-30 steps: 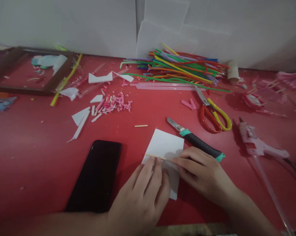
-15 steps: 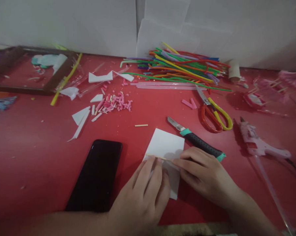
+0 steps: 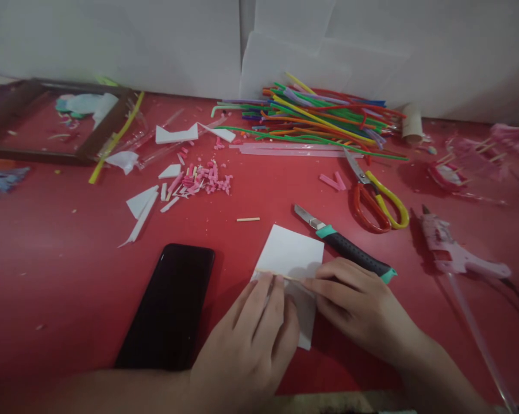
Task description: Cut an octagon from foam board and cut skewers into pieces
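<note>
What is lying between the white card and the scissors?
In the head view, a utility knife lies between the white card and the scissors.

A red desk (image 3: 47, 276) fills nearly the whole view, its surface dull and lit softly and evenly from above. Behind its far edge stands a plain white wall (image 3: 112, 40), with what look like white sheets or boards (image 3: 328, 52) leaning against it, though their edges are faint.

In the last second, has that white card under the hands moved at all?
No. The white card keeps its place beside the utility knife and the phone; only the camera drifted slightly.
</note>
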{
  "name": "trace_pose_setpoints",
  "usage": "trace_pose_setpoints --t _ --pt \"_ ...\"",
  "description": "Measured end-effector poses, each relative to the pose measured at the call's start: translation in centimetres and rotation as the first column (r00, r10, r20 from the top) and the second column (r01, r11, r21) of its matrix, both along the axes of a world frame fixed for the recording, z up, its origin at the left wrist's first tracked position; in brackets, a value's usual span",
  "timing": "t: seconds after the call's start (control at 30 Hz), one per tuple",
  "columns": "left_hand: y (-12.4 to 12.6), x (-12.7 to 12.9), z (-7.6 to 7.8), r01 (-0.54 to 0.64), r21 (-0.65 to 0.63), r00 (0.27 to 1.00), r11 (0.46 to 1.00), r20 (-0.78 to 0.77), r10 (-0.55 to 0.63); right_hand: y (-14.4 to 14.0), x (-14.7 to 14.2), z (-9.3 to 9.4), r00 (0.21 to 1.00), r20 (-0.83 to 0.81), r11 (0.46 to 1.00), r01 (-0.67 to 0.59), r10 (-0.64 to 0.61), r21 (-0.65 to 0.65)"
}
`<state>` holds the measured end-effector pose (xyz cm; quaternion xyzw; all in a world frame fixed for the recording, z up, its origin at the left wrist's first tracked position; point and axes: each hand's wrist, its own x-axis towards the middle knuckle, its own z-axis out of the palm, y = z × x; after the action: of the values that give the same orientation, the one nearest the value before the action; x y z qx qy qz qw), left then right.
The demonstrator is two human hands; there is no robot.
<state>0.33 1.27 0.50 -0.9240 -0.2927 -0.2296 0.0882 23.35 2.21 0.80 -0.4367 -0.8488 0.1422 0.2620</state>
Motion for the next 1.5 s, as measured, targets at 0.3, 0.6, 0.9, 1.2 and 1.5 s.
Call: trace_pose_setpoints --t 0.3,0.6,0.9,1.2,1.5 --pt "0.0 0.1 -0.1 0.005 0.009 1.000 1.000 -0.009 -0.005 0.1 -0.4 0.6 1.000 -0.002 0.999 0.024 -0.023 0.023" --pt "-0.1 -0.2 -0.2 0.008 0.027 0.999 1.000 -0.054 -0.006 -0.8 1.8 2.4 0.928 0.135 0.936 0.334 -0.347 0.108" --pt "-0.1 -0.1 -0.4 0.005 0.039 0.999 0.999 -0.041 -0.003 -2.9 -0.1 0.4 0.956 0.082 0.959 0.282 -0.283 0.016" --pt "0.1 -0.4 -0.2 0.014 0.046 0.999 0.999 -0.052 -0.011 -4.0 -0.4 -0.3 0.943 0.077 0.946 0.320 -0.323 0.050" --pt "-0.2 -0.3 -0.2 0.021 0.024 0.999 1.000 -0.041 -0.020 -4.1 -0.7 -0.6 0.937 0.029 0.936 0.347 -0.349 0.056"
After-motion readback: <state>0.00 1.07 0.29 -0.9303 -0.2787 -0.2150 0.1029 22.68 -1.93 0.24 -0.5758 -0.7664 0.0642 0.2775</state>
